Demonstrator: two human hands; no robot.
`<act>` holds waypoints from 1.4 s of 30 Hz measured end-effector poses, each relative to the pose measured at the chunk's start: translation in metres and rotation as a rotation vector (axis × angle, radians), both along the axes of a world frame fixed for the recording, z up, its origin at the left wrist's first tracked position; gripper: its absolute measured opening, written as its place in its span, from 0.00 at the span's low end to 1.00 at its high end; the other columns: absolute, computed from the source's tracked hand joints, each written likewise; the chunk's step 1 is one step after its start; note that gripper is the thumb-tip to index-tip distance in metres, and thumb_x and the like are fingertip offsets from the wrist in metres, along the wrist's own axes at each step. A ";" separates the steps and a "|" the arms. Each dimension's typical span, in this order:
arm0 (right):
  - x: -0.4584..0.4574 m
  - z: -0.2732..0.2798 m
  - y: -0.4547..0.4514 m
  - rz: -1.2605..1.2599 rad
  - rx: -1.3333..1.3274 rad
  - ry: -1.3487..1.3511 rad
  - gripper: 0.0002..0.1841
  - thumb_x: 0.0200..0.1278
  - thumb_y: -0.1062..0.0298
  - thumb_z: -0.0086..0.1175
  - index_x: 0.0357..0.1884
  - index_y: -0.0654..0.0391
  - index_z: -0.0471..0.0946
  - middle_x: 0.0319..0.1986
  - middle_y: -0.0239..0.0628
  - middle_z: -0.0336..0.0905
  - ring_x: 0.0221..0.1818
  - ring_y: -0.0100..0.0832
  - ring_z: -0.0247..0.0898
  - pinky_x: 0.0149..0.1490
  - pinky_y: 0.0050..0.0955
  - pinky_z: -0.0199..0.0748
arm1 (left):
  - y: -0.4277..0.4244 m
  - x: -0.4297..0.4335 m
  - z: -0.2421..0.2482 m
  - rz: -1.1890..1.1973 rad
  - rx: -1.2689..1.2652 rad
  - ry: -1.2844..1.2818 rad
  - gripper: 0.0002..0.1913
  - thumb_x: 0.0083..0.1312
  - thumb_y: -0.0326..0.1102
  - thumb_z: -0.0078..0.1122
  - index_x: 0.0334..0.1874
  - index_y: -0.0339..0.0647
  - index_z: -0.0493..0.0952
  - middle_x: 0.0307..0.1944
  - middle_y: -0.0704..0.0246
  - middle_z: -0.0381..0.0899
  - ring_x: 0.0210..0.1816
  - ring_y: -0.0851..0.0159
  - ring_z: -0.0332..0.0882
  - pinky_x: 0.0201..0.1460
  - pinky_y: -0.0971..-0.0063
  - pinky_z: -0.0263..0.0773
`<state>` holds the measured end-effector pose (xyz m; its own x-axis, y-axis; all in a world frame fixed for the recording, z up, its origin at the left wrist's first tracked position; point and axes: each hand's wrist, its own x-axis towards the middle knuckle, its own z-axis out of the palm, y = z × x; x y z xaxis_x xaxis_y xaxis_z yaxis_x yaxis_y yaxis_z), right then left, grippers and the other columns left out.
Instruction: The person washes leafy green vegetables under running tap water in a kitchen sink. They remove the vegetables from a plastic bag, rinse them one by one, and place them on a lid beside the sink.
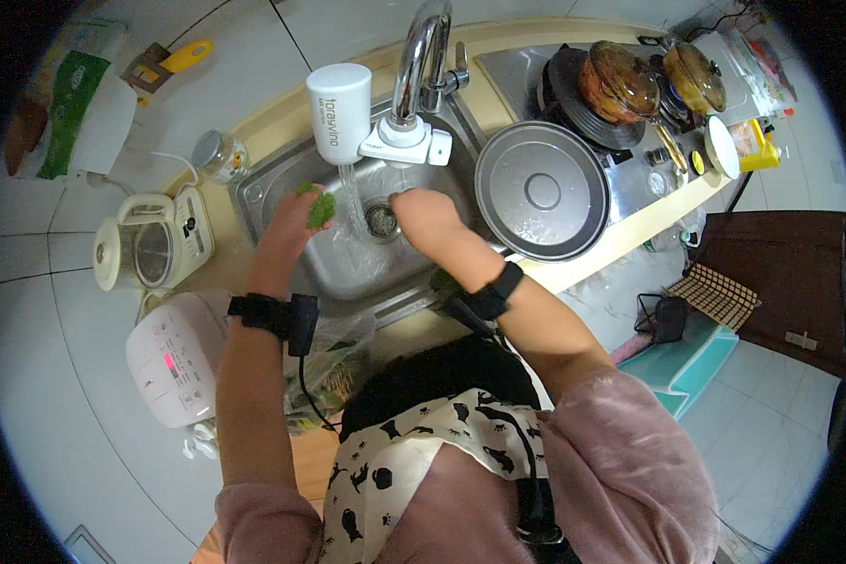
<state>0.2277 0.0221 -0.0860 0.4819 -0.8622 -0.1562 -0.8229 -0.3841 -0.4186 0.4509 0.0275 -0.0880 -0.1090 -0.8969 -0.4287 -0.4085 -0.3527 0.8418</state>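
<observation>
My left hand (298,210) is shut on a green leafy vegetable (321,210) over the left side of the stainless steel sink (345,278). Water (351,194) runs into the basin from the white faucet-mounted water filter (340,113), falling just right of that hand. My right hand (423,215) is near the drain strainer (381,220), its fingers bent; whether it grips anything is hidden by the hand itself. The chrome faucet (412,77) rises behind the basin.
A large round metal pan (541,190) stands at the sink's right edge. Beyond it are a gas stove with glass pots (617,81) and a white bowl (721,148). On the left are a glass jar (220,156), an electric kettle (153,243) and a rice cooker (176,359).
</observation>
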 end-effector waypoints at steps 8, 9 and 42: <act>-0.136 0.011 -0.008 -0.587 -0.063 -0.381 0.12 0.45 0.75 0.51 0.37 0.62 0.75 0.29 0.50 0.75 0.34 0.46 0.73 0.39 0.34 0.70 | 0.001 -0.011 0.006 -0.161 -0.068 -0.025 0.19 0.54 0.35 0.57 0.49 0.43 0.69 0.42 0.62 0.73 0.41 0.59 0.71 0.45 0.68 0.66; -0.145 0.011 -0.009 -0.618 -0.053 -0.282 0.13 0.44 0.73 0.53 0.37 0.61 0.75 0.30 0.49 0.75 0.34 0.45 0.73 0.38 0.34 0.70 | 0.000 -0.012 0.008 -0.200 -0.101 -0.021 0.19 0.54 0.35 0.56 0.49 0.43 0.69 0.41 0.63 0.73 0.40 0.60 0.71 0.44 0.69 0.66; 0.042 -0.013 -0.030 -0.441 0.995 -1.271 0.11 0.54 0.71 0.51 0.41 0.57 0.69 0.29 0.29 0.70 0.27 0.20 0.69 0.30 0.17 0.68 | -0.009 -0.017 -0.009 0.120 0.177 0.530 0.08 0.63 0.34 0.46 0.40 0.39 0.68 0.33 0.70 0.72 0.29 0.72 0.69 0.28 0.79 0.65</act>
<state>0.2695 -0.0077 -0.0993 0.4869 -0.7686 -0.4150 0.2423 0.5753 -0.7812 0.4342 0.0186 -0.0971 -0.2524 -0.8358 -0.4876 0.1053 -0.5246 0.8448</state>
